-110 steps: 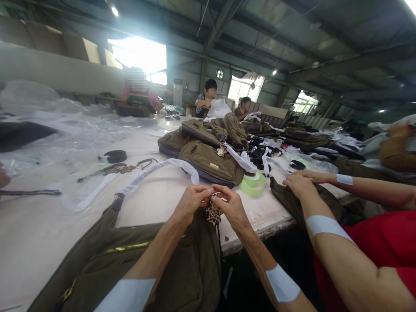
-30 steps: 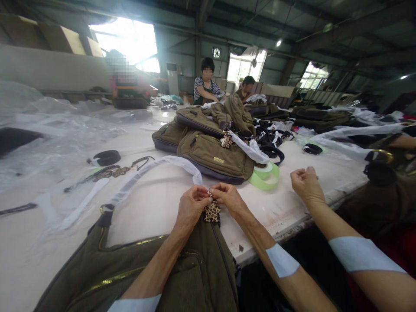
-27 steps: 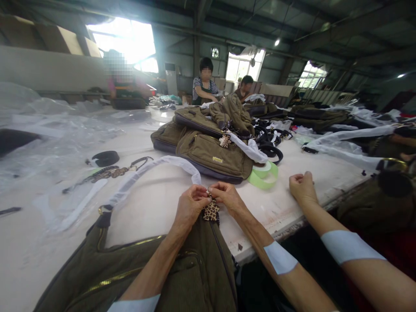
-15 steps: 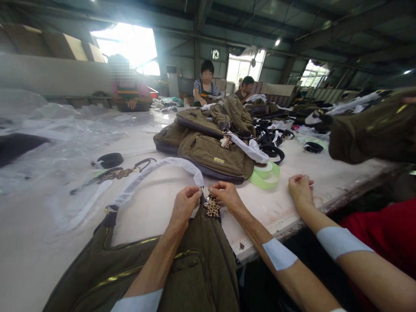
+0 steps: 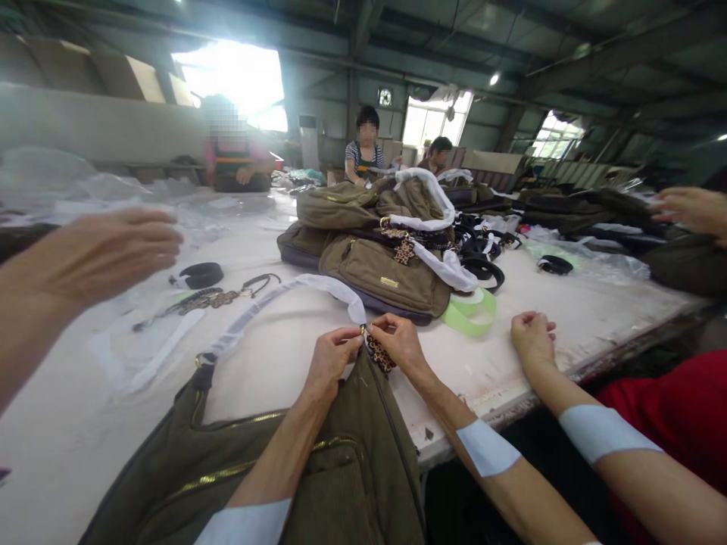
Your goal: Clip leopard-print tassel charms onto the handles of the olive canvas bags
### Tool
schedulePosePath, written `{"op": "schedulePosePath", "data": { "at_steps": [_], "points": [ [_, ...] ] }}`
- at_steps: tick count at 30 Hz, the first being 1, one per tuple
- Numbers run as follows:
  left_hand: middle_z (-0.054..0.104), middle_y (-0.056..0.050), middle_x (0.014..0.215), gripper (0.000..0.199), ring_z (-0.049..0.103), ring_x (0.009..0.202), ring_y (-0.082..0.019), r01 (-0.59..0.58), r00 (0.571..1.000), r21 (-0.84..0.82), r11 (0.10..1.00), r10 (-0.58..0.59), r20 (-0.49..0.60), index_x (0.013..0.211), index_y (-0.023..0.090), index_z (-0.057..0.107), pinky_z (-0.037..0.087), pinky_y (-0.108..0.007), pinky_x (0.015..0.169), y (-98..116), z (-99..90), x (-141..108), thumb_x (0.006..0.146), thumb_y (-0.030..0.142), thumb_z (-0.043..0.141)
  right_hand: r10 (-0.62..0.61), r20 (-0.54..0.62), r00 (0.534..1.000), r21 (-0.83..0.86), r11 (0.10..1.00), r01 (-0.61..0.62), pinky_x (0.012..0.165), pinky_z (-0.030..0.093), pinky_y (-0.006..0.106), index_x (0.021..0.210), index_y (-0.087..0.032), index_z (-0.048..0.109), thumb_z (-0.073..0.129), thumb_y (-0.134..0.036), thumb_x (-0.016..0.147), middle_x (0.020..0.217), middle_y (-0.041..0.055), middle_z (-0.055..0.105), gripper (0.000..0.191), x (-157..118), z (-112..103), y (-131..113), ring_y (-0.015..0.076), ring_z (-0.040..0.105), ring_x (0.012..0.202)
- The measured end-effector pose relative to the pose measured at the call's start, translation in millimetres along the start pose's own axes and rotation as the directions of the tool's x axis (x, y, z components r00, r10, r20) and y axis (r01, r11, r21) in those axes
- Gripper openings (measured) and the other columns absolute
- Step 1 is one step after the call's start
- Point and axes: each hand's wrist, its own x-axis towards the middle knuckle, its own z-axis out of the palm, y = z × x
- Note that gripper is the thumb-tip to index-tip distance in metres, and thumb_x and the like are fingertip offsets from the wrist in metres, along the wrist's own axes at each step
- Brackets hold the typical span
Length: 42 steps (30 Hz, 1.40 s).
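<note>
Pinching the gold fitting between thumb and forefinger, our left hand meets the right at the upper corner of the olive bag, where the white-wrapped strap ends. The leopard-print charm lies to the right of our left fingertips, just beyond the fitting — our right hand is clearly the nearer, its thumb and forefinger pressed together at the charm's upper end. Exactly what small part sits in that pinch is too hidden to tell. The charm's long axis slants down and to the right, away from the fitting, with its body tucked beside our right fingers and against the bag's corner. The bag spreads below both hands on the pale table, while the strap arches away to our left — towards the ring at the bag's other upper corner.
</note>
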Motion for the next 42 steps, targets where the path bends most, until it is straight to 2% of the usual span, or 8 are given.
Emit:
{"op": "schedulePosePath", "data": {
  "at_steps": [7, 16, 24, 27, 33, 37, 42],
  "points": [
    [0.072, -0.008, 0.081, 0.031, 0.061, 0.072, -0.016, -0.041, 0.999, -0.008, 0.999, 0.041, -0.022, 0.082, 0.012, 0.074, 0.045, -0.027, 0.071, 0, 1.0, 0, 0.055, 0.028, 0.073, -0.096, -0.060, 0.994, -0.076, 0.993, 0.091, 0.060, 0.051, 0.036, 0.066, -0.026, 0.061, 0.062, -0.031, 0.073, 0.070, 0.0065, 0.066, 0.009, -3, 2, -4, 0.0205, 0.063, 0.063],
    [0.072, -0.007, 0.079, 0.029, 0.062, 0.072, -0.018, -0.101, 0.994, 0.026, 0.995, 0.102, -0.041, 0.083, 0.014, 0.073, 0.047, -0.028, 0.071, -10, -0.5, 3, 0.060, 0.031, 0.070, -0.311, -0.086, 0.947, -0.170, 0.941, 0.293, 0.051, 0.049, 0.031, 0.069, -0.024, 0.058, 0.058, -0.022, 0.078, 0.072, 0.0075, 0.060, 0.009, -10, 5, -13, 0.0175, 0.058, 0.061],
    [0.068, -0.004, 0.070, 0.024, 0.057, 0.062, -0.014, -0.153, 0.988, 0.048, 0.987, 0.154, -0.020, 0.077, 0.014, 0.071, 0.044, -0.024, 0.059, -12, -1.1, 5, 0.059, 0.031, 0.071, -0.346, -0.092, 0.934, -0.222, 0.921, 0.319, 0.053, 0.050, 0.023, 0.072, -0.018, 0.059, 0.058, -0.022, 0.079, 0.074, 0.0032, 0.056, 0.008, -13, 8, -18, 0.0129, 0.056, 0.064],
    [0.067, -0.003, 0.067, 0.020, 0.056, 0.059, -0.013, -0.188, 0.981, 0.127, 0.974, 0.191, -0.014, 0.075, 0.015, 0.070, 0.043, -0.024, 0.058, -11, -1.2, 6, 0.062, 0.030, 0.069, -0.374, -0.080, 0.924, -0.239, 0.907, 0.347, 0.054, 0.049, 0.021, 0.074, -0.018, 0.060, 0.058, -0.022, 0.079, 0.075, 0.0020, 0.055, 0.007, -13, 7, -16, 0.0116, 0.055, 0.065],
    [0.070, -0.004, 0.072, 0.012, 0.061, 0.065, -0.017, -0.266, 0.959, 0.313, 0.912, 0.282, -0.006, 0.071, 0.018, 0.070, 0.046, -0.027, 0.064, -6, -1.4, 5, 0.064, 0.027, 0.066, -0.413, -0.060, 0.909, -0.256, 0.886, 0.386, 0.054, 0.047, 0.021, 0.075, -0.018, 0.060, 0.058, -0.022, 0.080, 0.075, 0.0019, 0.053, 0.007, -13, 4, -12, 0.0113, 0.054, 0.065],
    [0.069, -0.003, 0.069, 0.012, 0.061, 0.062, -0.017, -0.250, 0.963, 0.365, 0.897, 0.270, -0.005, 0.071, 0.019, 0.071, 0.046, -0.027, 0.063, -8, -3.7, 8, 0.064, 0.027, 0.066, -0.421, -0.030, 0.907, -0.258, 0.879, 0.400, 0.055, 0.047, 0.022, 0.076, -0.018, 0.061, 0.057, -0.024, 0.081, 0.076, 0.0025, 0.054, 0.008, -13, 3, -11, 0.0118, 0.054, 0.065],
    [0.068, -0.003, 0.065, 0.010, 0.059, 0.059, -0.016, -0.218, 0.972, 0.352, 0.910, 0.236, -0.010, 0.067, 0.018, 0.070, 0.044, -0.026, 0.060, -14, -6.5, 13, 0.060, 0.025, 0.067, -0.432, 0.030, 0.901, -0.285, 0.861, 0.422, 0.057, 0.047, 0.022, 0.076, -0.018, 0.060, 0.056, -0.023, 0.082, 0.076, 0.0024, 0.053, 0.009, -12, 3, -5, 0.0124, 0.054, 0.066]
  ]
}}
